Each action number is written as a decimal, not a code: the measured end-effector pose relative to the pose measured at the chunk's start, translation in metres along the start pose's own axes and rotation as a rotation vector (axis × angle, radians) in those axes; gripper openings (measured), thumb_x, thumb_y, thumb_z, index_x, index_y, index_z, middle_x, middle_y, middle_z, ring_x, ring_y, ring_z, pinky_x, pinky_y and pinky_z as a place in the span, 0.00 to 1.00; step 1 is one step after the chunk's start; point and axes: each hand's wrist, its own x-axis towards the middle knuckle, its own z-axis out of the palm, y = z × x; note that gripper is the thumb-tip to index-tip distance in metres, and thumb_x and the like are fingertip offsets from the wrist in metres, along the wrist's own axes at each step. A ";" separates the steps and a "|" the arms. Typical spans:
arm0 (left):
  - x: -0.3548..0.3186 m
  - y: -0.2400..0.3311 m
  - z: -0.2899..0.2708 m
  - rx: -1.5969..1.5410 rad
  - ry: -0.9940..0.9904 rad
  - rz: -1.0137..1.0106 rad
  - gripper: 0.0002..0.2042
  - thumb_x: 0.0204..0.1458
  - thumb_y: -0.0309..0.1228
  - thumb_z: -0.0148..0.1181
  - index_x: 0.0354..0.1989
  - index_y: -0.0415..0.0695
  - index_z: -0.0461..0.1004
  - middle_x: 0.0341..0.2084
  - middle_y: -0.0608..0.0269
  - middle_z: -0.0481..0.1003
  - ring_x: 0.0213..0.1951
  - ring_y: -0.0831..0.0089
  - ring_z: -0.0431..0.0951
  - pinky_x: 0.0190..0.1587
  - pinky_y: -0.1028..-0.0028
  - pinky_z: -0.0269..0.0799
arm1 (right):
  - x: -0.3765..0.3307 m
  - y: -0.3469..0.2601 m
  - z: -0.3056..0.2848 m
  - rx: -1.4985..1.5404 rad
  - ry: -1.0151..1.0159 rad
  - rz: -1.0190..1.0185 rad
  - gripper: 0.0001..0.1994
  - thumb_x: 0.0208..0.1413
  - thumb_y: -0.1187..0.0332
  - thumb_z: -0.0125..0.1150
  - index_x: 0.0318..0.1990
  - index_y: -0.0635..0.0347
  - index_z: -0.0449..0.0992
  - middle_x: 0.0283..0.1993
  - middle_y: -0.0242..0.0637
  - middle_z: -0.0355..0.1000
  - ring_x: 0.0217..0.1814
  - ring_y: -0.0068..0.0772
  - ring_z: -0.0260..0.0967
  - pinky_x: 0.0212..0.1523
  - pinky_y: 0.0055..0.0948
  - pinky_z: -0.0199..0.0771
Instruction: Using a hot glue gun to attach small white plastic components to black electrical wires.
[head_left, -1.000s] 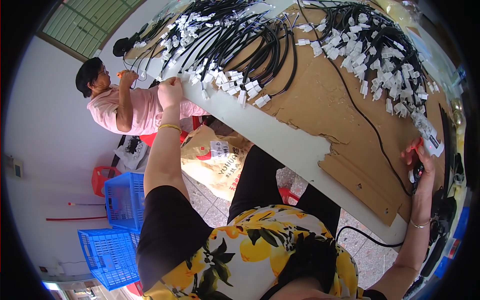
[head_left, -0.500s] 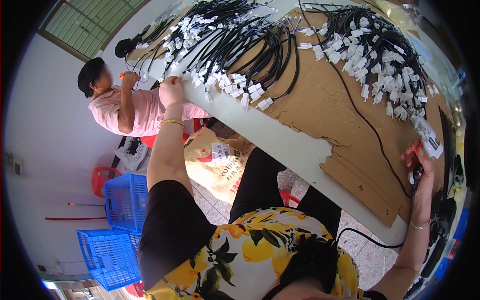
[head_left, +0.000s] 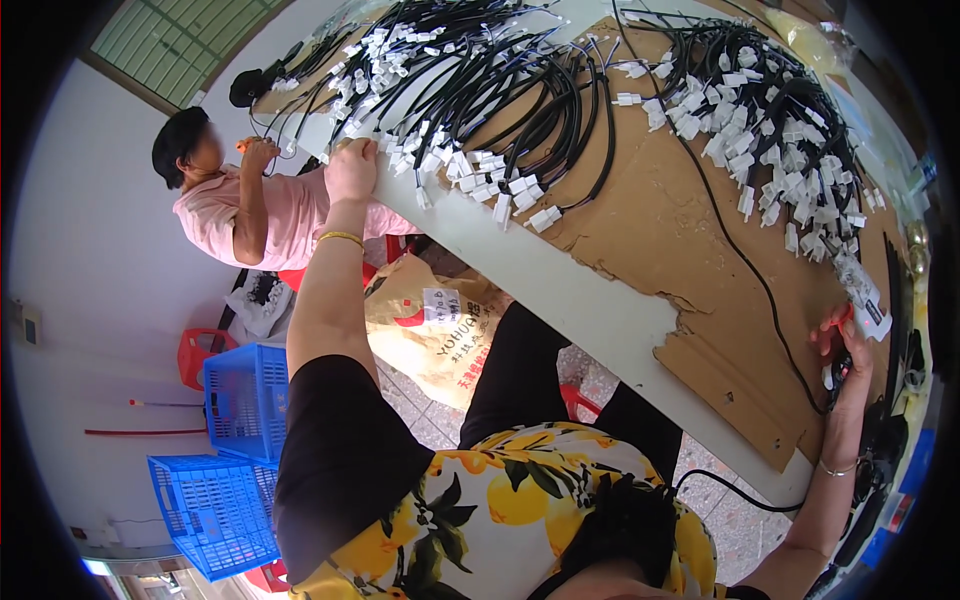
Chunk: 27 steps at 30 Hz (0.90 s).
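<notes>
Black cables [head_left: 470, 90] with white plugs lie heaped on the cardboard [head_left: 680, 230], left hand [head_left: 350, 170] resting closed at its far-left edge, right hand [head_left: 840, 345] pinching one cable end at its right edge; most appear unsorted.

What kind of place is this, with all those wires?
Probably a small workshop where cables are sorted or assembled by hand. A long table is heaped with black cables with white plugs, blue crates sit on the floor, and another person works nearby.
</notes>
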 end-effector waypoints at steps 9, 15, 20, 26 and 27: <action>0.022 -0.012 0.006 -0.649 0.058 -0.398 0.16 0.42 0.39 0.51 0.27 0.36 0.75 0.22 0.56 0.75 0.26 0.69 0.74 0.31 0.75 0.67 | 0.001 0.001 0.002 -0.011 -0.012 0.004 0.11 0.45 0.64 0.56 0.31 0.62 0.66 0.28 0.34 0.63 0.20 0.21 0.57 0.34 0.24 0.64; 0.028 -0.004 -0.020 -1.201 0.093 -0.763 0.13 0.45 0.38 0.47 0.27 0.39 0.70 0.22 0.61 0.74 0.22 0.74 0.70 0.26 0.75 0.65 | 0.000 0.000 0.002 -0.029 -0.002 0.034 0.13 0.44 0.62 0.57 0.31 0.61 0.66 0.28 0.34 0.63 0.21 0.21 0.57 0.34 0.24 0.63; 0.028 0.018 -0.050 -1.034 -0.074 -0.385 0.12 0.53 0.35 0.46 0.31 0.38 0.69 0.23 0.61 0.74 0.24 0.76 0.72 0.25 0.80 0.67 | -0.001 -0.001 0.002 -0.051 -0.010 0.026 0.13 0.44 0.61 0.56 0.31 0.61 0.66 0.28 0.34 0.63 0.21 0.21 0.57 0.34 0.24 0.63; 0.034 0.039 -0.077 -1.067 -0.083 -0.264 0.10 0.52 0.34 0.49 0.31 0.39 0.70 0.24 0.63 0.74 0.24 0.78 0.72 0.26 0.81 0.67 | -0.003 -0.002 0.006 -0.115 0.000 0.001 0.13 0.44 0.61 0.54 0.31 0.61 0.66 0.27 0.34 0.64 0.21 0.20 0.57 0.34 0.23 0.62; 0.034 0.043 -0.079 -1.043 -0.169 -0.265 0.10 0.52 0.35 0.49 0.31 0.40 0.70 0.25 0.64 0.74 0.25 0.79 0.72 0.27 0.81 0.66 | -0.003 -0.003 0.007 -0.134 -0.005 -0.007 0.13 0.45 0.60 0.54 0.30 0.60 0.66 0.26 0.33 0.63 0.21 0.19 0.56 0.33 0.22 0.61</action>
